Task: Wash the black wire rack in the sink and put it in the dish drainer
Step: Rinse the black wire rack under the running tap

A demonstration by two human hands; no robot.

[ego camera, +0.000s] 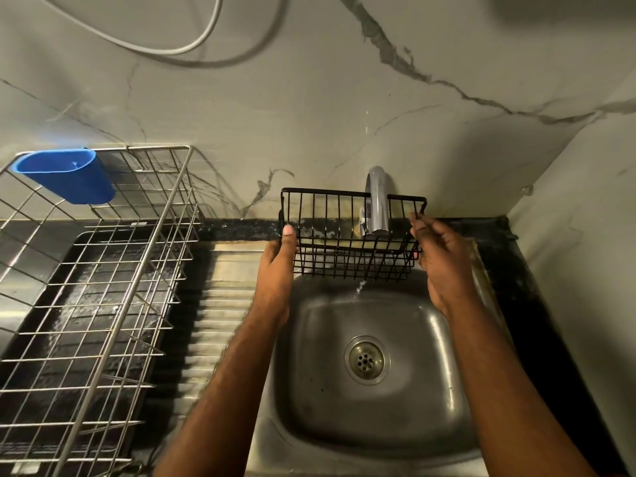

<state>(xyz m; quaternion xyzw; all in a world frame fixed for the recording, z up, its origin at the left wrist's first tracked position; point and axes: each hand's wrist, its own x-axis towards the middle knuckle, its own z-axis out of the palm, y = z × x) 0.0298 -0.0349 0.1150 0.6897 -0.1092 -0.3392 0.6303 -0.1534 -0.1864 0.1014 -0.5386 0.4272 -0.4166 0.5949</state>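
Note:
A black wire rack, basket-shaped, is held up over the back of the steel sink, around the chrome tap. My left hand grips its left end, thumb on the outer wires. My right hand holds the right end with fingers curled on the rim. A thin stream of water falls through the rack's bottom into the basin. The steel wire dish drainer stands on the left over a black tray.
A blue plastic cup holder hangs on the drainer's far rim. A ribbed steel draining board lies between drainer and basin. Marble walls close in behind and at the right. A white cable loops on the back wall.

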